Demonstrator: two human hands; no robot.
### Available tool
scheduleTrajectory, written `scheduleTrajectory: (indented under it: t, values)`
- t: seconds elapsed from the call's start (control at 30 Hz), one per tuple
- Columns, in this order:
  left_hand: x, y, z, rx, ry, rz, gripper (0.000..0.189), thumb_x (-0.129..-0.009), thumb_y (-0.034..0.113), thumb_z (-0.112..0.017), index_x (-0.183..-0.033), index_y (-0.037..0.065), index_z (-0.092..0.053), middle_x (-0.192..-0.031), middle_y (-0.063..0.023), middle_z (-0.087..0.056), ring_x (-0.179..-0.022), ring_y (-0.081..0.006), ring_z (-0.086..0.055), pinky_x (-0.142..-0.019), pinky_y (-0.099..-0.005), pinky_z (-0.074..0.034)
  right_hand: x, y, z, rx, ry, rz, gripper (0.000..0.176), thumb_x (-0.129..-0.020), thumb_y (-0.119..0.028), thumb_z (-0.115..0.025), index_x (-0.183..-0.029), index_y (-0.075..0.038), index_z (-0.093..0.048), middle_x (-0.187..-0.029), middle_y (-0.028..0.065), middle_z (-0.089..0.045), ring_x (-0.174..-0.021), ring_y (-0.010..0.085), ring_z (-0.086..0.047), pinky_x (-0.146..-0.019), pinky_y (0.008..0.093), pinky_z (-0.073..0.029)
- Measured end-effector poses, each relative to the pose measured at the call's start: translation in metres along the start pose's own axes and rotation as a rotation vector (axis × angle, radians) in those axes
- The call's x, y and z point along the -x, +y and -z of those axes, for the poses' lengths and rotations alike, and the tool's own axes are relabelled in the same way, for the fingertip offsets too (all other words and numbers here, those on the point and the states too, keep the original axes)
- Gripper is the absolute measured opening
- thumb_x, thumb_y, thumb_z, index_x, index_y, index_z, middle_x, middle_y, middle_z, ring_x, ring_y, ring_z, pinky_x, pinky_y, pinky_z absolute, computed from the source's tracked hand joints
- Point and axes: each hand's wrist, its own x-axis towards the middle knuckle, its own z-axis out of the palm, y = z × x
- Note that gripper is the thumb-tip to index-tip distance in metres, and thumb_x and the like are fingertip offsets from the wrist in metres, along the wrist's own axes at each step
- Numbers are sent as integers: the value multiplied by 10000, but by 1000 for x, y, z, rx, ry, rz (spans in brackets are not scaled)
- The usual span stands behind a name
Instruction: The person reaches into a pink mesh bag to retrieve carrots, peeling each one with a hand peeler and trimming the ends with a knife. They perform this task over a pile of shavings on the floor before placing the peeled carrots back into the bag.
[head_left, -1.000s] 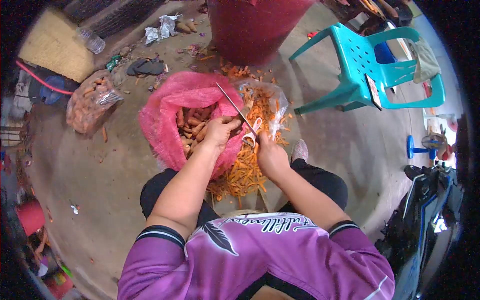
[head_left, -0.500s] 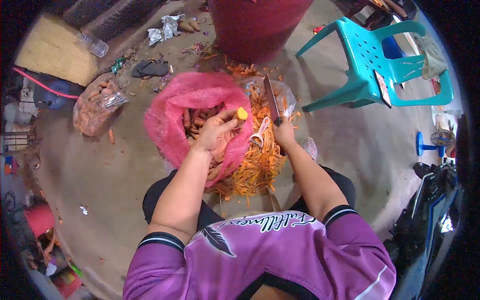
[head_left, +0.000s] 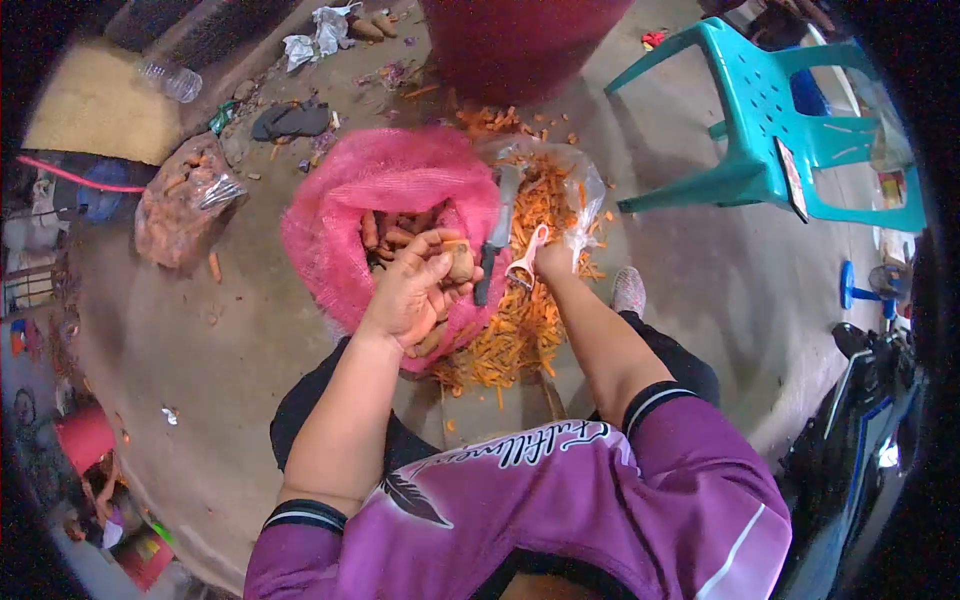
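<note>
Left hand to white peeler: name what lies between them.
The dark-handled knife lies between the left hand and the white peeler, at the pink sack's edge, in the head view.

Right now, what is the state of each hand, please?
Left hand: closed on a root piece.
Right hand: at the peeler; whether it grips cannot be told.

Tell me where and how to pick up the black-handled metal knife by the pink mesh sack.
Grip the black-handled metal knife by its handle, probably best from above and the wearer's side: the handle points toward the wearer, the bare blade away.
</note>
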Motion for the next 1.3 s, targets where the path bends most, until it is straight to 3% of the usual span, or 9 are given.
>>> scheduleTrajectory:
  t: [0.1,0.27,0.5,0.57,0.67,0.73,0.9,1.03,1.3]
  values:
    - [3,3,2,36,28,9,323,-832,126,-489,-1141,75,-410,-1068,-116,-494,-937,-235,-529,-746,-304,-457,9,-8,-18,1,59,80,445,-839,-321,-330,-906,50,-566,-806,213,-596,-803,338,-583,-718,399,-449]
    - [5,8,5,105,42,11,332,-829,126,-488,-1144,50,-419,-1098,-146,-485,-969,-242,-516,-788,-332,-445,-9,-6,-57,-305,202,-111,525,-682,-458,-556,-871,31,-562,-843,209,-595,-837,329,-576,-737,388,-446]
    - [9,12,-3,90,134,-11,307,-827,143,-479,-1112,31,-457,-961,-100,-549,-916,-219,-541,-719,-297,-447,5,-13,2,-358,301,-49,331,-694,-252,-573,-870,28,-561,-752,184,-600,-718,302,-599,-602,360,-479]
    - [9,12,-7,90,122,-7,292,-832,158,-471,-1096,33,-469,-939,-94,-555,-872,-205,-549,-693,-283,-445,23,-30,44,-863,119,-119,230,-713,-203,-582,-824,-9,-528,-615,48,-509,-488,162,-482,-367,294,-373]
    - [7,9,-9,125,71,26,249,-841,190,-456,-1040,46,-496,-890,-80,-560,-769,-170,-546,-632,-264,-433,59,-38,96,-1109,238,23,257,-743,-267,-591,-811,-31,-516,-647,61,-524,-511,152,-490,-392,269,-357]
    - [5,4,-16,134,76,64,215,-848,220,-443,-972,64,-523,-811,-54,-566,-673,-129,-527,-555,-247,-416,131,-61,149,-1364,-12,5,287,-771,-317,-572,-809,-39,-510,-669,62,-530,-556,151,-513,-433,253,-373]
    - [2,-15,-42,79,148,89,323,-859,367,-409,-862,65,-525,-697,-25,-510,-586,-111,-474,-502,-231,-384,216,-53,165,-1237,-195,273,340,-835,-372,-470,-910,-42,-492,-790,75,-552,-700,159,-552,-555,257,-434]
    - [1,-34,-44,3,155,186,414,-857,461,-367,-807,76,-511,-626,0,-447,-515,-111,-428,-460,-231,-366,227,-57,156,-1593,-190,302,236,-825,-251,-517,-926,-39,-493,-789,79,-561,-692,142,-555,-545,240,-451]
    - [-9,-57,-69,82,284,169,437,-885,436,-285,-885,65,-516,-692,-40,-529,-567,-137,-499,-484,-254,-409,229,-72,154,-1715,-158,280,237,-797,-239,-552,-789,-5,-521,-665,80,-564,-490,130,-521,-395,222,-376]
